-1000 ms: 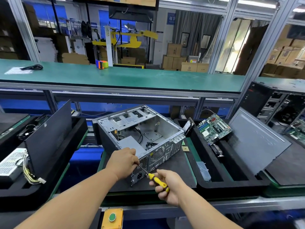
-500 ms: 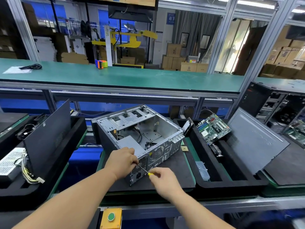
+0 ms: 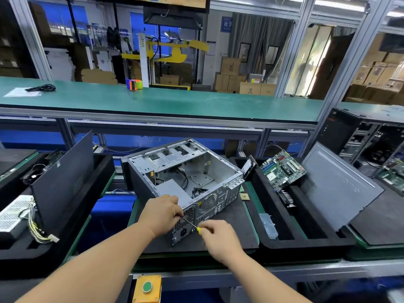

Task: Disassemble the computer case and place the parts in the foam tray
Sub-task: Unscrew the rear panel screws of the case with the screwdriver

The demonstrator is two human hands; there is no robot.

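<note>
Looking down from head cam, only view: computer case [image 3: 185, 182] lies open-side-up on the dark mat, rear panel twd the person. Right hand [image 3: 220, 239] is closed round the screwdriver [image 3: 192, 225]; shaft runs up-left from its yellow handle to the panel's near corner by the PSU grille. Left hand [image 3: 162, 213], nearer that corner, pinches the shaft by the tip. Foam tray [image 3: 306, 241] sits to the right, motherboard [image 3: 282, 169] leaning in it. Tip and screw hidden behind left fingers; handle mostly covered.
</note>
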